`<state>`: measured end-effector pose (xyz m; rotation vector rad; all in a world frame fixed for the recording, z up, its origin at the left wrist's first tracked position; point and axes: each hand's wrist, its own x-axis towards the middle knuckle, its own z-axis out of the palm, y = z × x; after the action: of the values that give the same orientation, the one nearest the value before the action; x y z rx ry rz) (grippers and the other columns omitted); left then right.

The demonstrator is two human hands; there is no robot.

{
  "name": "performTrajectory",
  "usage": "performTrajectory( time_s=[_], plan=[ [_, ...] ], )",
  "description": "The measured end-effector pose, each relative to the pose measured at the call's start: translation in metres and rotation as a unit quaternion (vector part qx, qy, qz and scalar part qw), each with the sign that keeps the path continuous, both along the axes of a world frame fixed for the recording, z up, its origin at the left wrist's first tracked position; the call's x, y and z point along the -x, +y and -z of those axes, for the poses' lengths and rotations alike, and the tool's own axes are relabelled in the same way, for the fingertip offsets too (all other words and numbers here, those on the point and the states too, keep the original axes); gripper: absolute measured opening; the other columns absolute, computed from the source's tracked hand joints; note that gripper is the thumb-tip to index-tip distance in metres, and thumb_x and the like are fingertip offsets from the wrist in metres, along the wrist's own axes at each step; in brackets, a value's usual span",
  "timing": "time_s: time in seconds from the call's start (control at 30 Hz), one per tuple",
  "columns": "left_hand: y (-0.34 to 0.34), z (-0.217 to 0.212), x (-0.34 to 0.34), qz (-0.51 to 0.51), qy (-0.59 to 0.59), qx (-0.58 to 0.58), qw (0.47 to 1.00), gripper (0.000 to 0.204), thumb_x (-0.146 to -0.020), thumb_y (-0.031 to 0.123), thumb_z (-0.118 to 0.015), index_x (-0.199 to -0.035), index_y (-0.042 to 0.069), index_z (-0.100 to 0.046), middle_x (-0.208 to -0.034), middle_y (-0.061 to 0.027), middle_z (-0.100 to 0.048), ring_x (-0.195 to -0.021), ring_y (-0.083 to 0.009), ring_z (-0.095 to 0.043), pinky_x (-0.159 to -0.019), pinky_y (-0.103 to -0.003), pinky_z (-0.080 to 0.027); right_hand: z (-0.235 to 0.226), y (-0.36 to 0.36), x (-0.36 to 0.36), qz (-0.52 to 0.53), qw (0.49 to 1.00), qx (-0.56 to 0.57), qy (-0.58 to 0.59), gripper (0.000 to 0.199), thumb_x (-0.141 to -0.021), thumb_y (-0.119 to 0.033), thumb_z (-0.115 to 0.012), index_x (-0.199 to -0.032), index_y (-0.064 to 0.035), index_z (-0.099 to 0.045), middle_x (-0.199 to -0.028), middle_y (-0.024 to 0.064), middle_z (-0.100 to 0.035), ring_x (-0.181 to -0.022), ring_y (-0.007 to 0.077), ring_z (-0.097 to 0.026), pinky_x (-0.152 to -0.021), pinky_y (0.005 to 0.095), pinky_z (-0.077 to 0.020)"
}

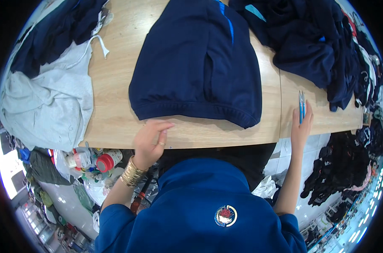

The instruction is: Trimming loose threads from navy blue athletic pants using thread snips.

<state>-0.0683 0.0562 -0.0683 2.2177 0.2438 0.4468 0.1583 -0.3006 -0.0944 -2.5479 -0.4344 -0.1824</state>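
A pair of navy blue pants (179,63) with a bright blue side stripe lies flat on the light wooden table (115,46), its elastic waistband toward me. Just below the waistband's left part is my left hand (150,139), empty, with thumb and fingers apart; rings and gold bangles show on it. Over on the right, my right hand (300,128) holds blue-handled thread snips (301,107), their points facing away from me. The snips are apart from any cloth.
At the left edge lies a light grey garment (52,101) with navy clothing (56,33) behind it. A heap of navy garments (314,55) covers the far right. Below the table's front edge are a red-and-white container (109,161) on the left and a dark clothing pile (337,164) on the right.
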Motion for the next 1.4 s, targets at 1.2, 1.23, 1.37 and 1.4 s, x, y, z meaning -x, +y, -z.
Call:
performTrajectory(
  time_s=[1.2,1.23,1.37,1.4],
  plan=[
    [-0.075,-0.075,-0.125,-0.004,0.001,0.736,0.676,0.043,-0.097,0.025,-0.028,-0.127,-0.001,-0.043,-0.126,-0.0137,-0.052,-0.111,-0.0257,-0.054,-0.094,-0.037,-0.045,-0.071,0.118,0.08,-0.089,0.796,-0.521,0.294,0.05,-0.082,-0.01,-0.055,-0.13,-0.0089,-0.038,-0.079,-0.0001,-0.035,-0.069,0.0083,-0.037,-0.06,0.0213,-0.0335],
    [-0.078,-0.075,-0.124,-0.017,-0.008,0.738,0.674,0.044,-0.097,0.026,-0.025,-0.127,-0.001,-0.043,-0.126,-0.0139,-0.052,-0.109,-0.0264,-0.055,-0.091,-0.039,-0.046,-0.074,0.127,0.082,-0.08,0.851,-0.464,0.234,0.057,-0.076,-0.006,-0.06,-0.129,-0.0088,-0.038,-0.079,-0.0003,-0.034,-0.069,0.0087,-0.036,-0.061,0.0214,-0.0334],
    [-0.08,-0.093,-0.11,0.009,0.003,0.755,0.655,0.041,-0.096,0.026,-0.029,-0.126,0.002,-0.045,-0.124,-0.0121,-0.053,-0.107,-0.0265,-0.056,-0.092,-0.042,-0.045,-0.056,0.16,0.077,-0.046,0.889,-0.429,0.152,0.065,-0.066,-0.004,-0.069,-0.124,-0.0093,-0.043,-0.077,0.0032,-0.039,-0.07,0.0138,-0.042,-0.065,0.0248,-0.0371],
    [-0.077,-0.098,-0.107,0.013,0.004,0.754,0.657,0.041,-0.096,0.026,-0.029,-0.126,0.002,-0.045,-0.124,-0.0121,-0.053,-0.107,-0.0265,-0.056,-0.092,-0.042,-0.045,-0.047,0.166,0.074,-0.032,0.877,-0.457,0.146,0.06,-0.064,-0.001,-0.067,-0.121,-0.0086,-0.047,-0.078,0.0052,-0.043,-0.072,0.0159,-0.046,-0.067,0.0261,-0.0389]
  ],
)
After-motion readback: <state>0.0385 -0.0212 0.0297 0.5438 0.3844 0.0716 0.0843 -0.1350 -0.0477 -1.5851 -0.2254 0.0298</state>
